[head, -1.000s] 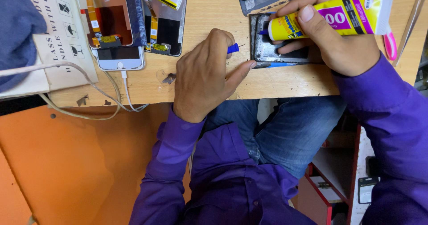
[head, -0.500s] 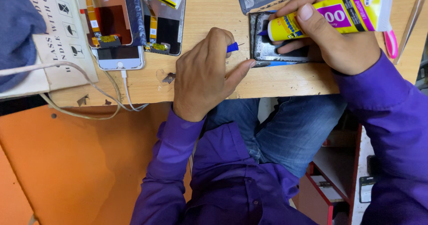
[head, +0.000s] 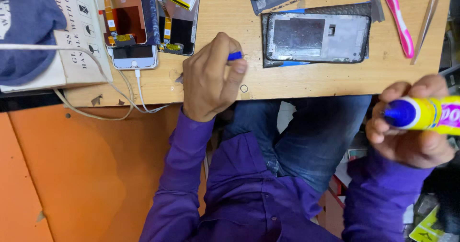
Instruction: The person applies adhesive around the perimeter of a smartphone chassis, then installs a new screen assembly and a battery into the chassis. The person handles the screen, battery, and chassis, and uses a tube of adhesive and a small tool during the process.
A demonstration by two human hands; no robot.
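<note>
The left hand (head: 211, 76) rests on the wooden counter (head: 225, 16), just left of the phone frame (head: 317, 37). Its fingers are curled tight around a small blue cap (head: 235, 56), pinched between thumb and finger. Only the tip of the cap shows.

The right hand (head: 407, 127) is off the counter, below and to the right of the phone frame, over the person's lap. It is wrapped around a yellow glue tube (head: 424, 113) with a blue end. The tube lies sideways, and its blue end points back toward the left hand.

The phone frame is a grey, flat phone back with its insides open. It lies flat on the counter on a dark mat (head: 266, 62). No hand touches it.

A pink toothbrush (head: 397, 19) lies just right of the phone frame. Metal tweezers (head: 429, 16) lie a bit farther right. A white phone (head: 134, 57) with a white cable (head: 141, 91) plugged in sits well left of the phone frame, past the left hand. A cardboard box (head: 79, 40) with a blue cloth (head: 26, 28) on it is farther left still.
</note>
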